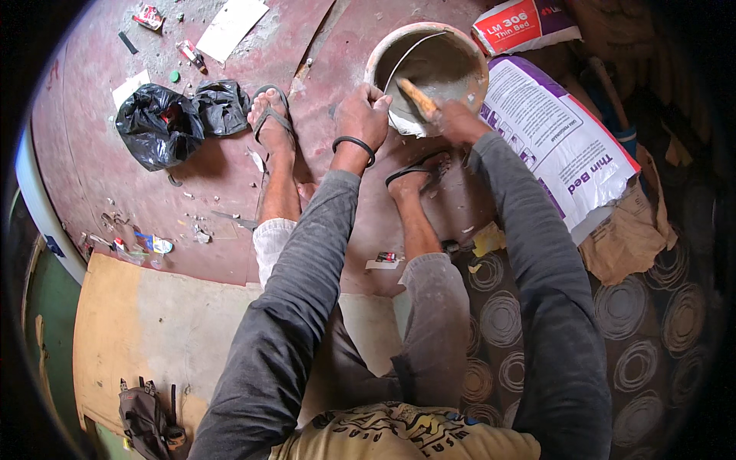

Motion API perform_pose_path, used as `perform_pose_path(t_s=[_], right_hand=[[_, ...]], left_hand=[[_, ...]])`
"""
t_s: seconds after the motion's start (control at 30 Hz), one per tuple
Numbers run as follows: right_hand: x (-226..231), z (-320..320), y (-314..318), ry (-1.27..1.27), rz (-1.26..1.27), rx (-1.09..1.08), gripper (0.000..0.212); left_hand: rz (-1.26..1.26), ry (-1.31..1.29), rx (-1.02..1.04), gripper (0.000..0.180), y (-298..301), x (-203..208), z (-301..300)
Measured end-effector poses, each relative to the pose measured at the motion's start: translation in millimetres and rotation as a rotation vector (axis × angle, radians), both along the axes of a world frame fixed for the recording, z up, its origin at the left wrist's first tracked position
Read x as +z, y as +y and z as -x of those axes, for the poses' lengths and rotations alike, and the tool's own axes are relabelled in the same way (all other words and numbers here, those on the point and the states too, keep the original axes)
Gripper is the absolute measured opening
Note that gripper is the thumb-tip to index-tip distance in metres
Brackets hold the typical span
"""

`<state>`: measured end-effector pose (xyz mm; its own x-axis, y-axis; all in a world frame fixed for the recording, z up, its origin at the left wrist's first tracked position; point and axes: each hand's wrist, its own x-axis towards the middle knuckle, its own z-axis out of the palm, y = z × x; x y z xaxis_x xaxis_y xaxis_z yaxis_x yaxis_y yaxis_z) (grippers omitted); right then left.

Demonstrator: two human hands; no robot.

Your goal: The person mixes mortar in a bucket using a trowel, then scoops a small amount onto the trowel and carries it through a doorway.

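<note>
A pale round bucket [373, 65] with grey wet mix [445, 73] inside stands on the floor ahead of me. My left hand [360, 123] is closed at its near-left side, with thumb and fingers on the thin wire bucket handle [392, 77]. On the near-right side my right hand [458, 123], a little blurred, grips a wooden stick [416, 97] that slants leftward over the mix. Whether the stick belongs to a larger tool I cannot tell.
Right of the bucket lie a white and purple bag [552, 130] and a red and white bag [527, 29], with torn brown paper [632, 230] nearby. Black plastic bags [159, 126] sit by my left foot [270, 115]. Litter dots the reddish floor [222, 176]. A dark backpack [144, 418] lies lower left.
</note>
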<state>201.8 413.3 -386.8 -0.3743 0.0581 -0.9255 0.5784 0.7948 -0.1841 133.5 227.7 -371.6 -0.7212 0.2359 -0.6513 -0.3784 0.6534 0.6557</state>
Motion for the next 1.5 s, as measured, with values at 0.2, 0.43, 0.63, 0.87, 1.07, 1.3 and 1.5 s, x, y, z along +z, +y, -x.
perform_pose_path(t_s=[0.2, 0.43, 0.63, 0.87, 1.07, 1.3, 1.5], right_hand=[[-24.8, -16.3, -9.6, -0.052, -0.04, 0.369, 0.03], [-20.1, -22.2, 1.4, 0.026, -0.21, -0.126, 0.035], [-3.9, -2.7, 16.4, 0.038, -0.008, -0.135, 0.041], [-18.8, -13.7, -9.8, -0.017, 0.03, -0.12, 0.04], [-25.7, -38.3, 8.5, 0.057, -0.163, -0.094, 0.043], [-20.3, -26.3, 21.2, 0.098, -0.185, -0.24, 0.039], [-5.4, -8.1, 6.4, 0.085, 0.011, -0.181, 0.04]], left_hand=[[-0.039, -0.064, 0.042, 0.016, 4.7, -10.4, -2.6], [-0.043, -0.012, 0.032, 0.019, 7.9, -7.1, -2.3], [0.027, -0.025, 0.02, 0.018, 4.8, -7.4, -1.2], [0.015, 0.014, 0.017, 0.02, -3.9, -14.1, -2.4], [0.007, -0.086, 0.006, 0.017, 7.7, -6.8, 1.1], [0.028, -0.037, 0.001, 0.017, 11.9, -2.7, -0.3], [0.094, -0.054, -0.035, 0.016, -0.9, -0.8, 3.1]])
